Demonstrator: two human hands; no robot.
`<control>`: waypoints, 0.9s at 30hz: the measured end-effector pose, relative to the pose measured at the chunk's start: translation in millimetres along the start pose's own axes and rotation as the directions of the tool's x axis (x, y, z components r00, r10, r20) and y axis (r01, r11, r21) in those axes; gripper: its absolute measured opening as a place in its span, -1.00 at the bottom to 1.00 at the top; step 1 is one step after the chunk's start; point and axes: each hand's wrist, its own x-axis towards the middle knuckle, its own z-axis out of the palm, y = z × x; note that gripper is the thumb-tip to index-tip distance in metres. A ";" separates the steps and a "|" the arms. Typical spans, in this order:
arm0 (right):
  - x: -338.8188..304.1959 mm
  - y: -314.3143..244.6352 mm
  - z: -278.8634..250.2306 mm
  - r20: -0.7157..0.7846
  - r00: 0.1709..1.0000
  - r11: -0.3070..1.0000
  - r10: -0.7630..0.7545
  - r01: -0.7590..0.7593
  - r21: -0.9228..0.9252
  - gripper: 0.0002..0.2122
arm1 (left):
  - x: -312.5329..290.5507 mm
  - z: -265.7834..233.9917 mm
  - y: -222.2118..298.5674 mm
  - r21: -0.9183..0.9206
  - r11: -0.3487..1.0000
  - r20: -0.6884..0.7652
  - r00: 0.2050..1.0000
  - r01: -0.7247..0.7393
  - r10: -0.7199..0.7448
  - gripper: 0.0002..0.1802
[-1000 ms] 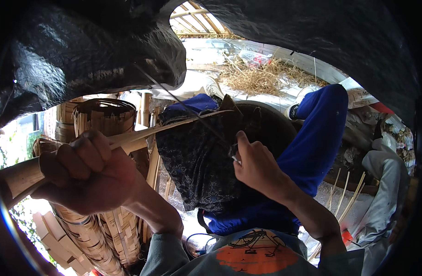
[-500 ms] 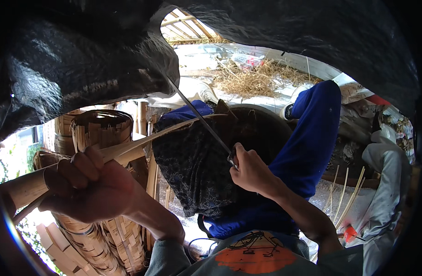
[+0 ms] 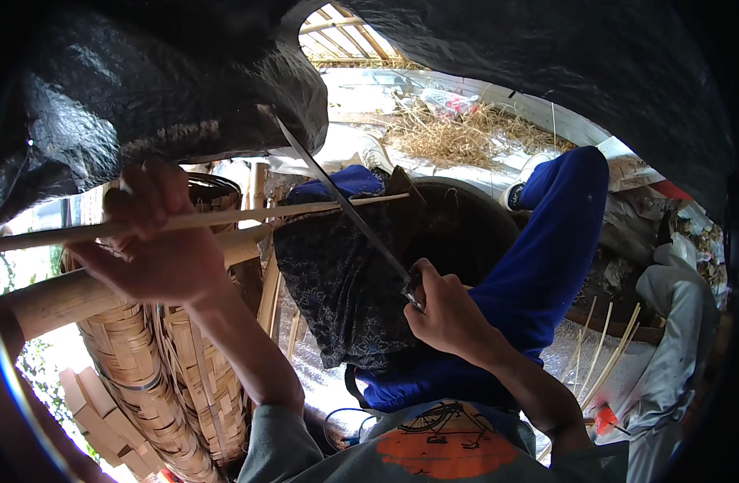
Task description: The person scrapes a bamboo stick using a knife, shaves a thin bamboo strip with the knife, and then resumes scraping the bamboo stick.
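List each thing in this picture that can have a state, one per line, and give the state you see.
Left hand: closed around the thin bamboo strip.
Thin bamboo strip: held roughly level, its far end over the dark patterned cloth.
Right hand: gripping the knife handle.
Long dark-bladed knife: slanted up to the left, blade crossing the strip.
Dark patterned cloth: draped over the lap.
Woven bamboo basket: lying tilted, at the person's left.

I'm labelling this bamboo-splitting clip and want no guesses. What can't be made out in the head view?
- Knife handle: hidden inside the right hand.
- Bamboo strip: its left end is cut off by the picture's rim, and the left hand covers part of it.
- Blade tip: lost against the black sheet overhead.
- Woven baskets: their bases run out of view at the lower edge.
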 end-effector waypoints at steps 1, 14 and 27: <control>-1.5 0.3 -2.0 0.016 1.000 1.000 0.018 -0.018 0.005 -0.62 | 5.4 -14.9 -14.2 -0.065 0.997 0.261 0.963 -0.045 0.060 -0.28; 1.5 -31.5 -3.0 -0.053 0.985 0.983 -0.163 0.166 0.079 -0.62 | -4.7 18.1 -31.3 0.171 0.952 -0.087 0.958 -0.255 0.273 -0.30; 10.8 -20.6 9.1 -0.077 0.991 0.991 -0.110 0.115 0.066 -0.61 | -5.6 16.8 -30.8 0.289 0.910 -0.196 0.912 -0.298 0.361 -0.29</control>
